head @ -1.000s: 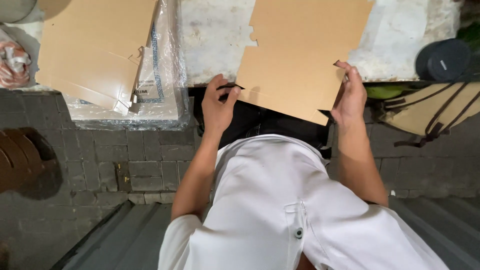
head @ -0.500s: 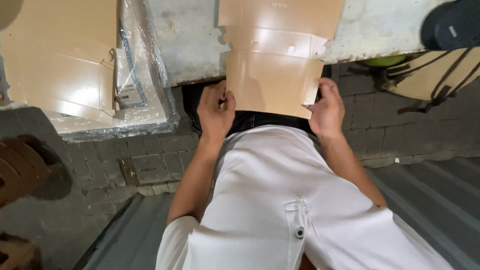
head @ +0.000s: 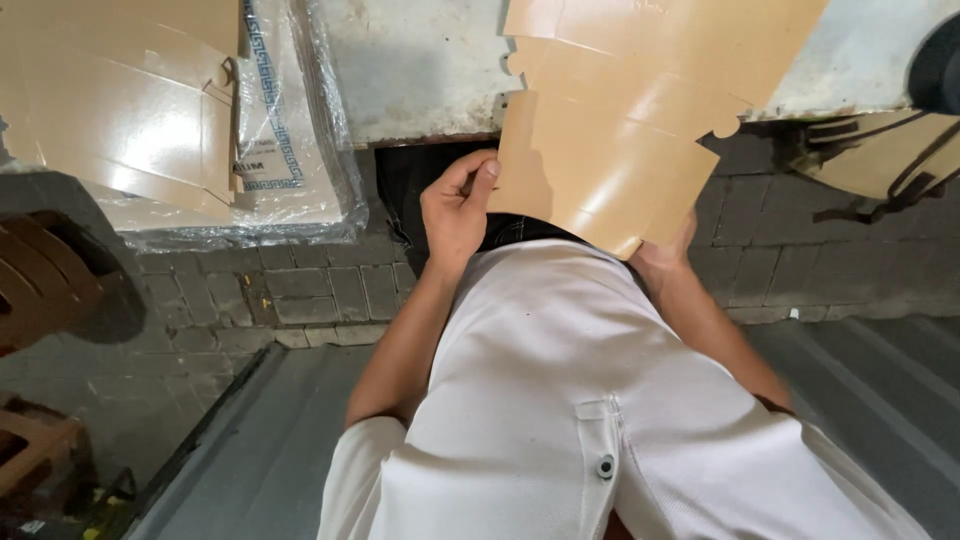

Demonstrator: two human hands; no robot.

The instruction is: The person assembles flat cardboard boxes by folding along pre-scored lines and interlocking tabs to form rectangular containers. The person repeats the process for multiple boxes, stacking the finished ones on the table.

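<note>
Since the earlier frame the cardboard blank (head: pixel 610 140) has been drawn lower. It is held at upper centre, long axis toward upper right. Its left edge is pinched by the left hand (head: pixel 458 212); the right hand (head: pixel 662 256) is mostly hidden beneath it, grip unclear.

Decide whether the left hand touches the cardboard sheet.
Touching. The head view shows the left hand pinching the cardboard sheet at its edge.
</note>
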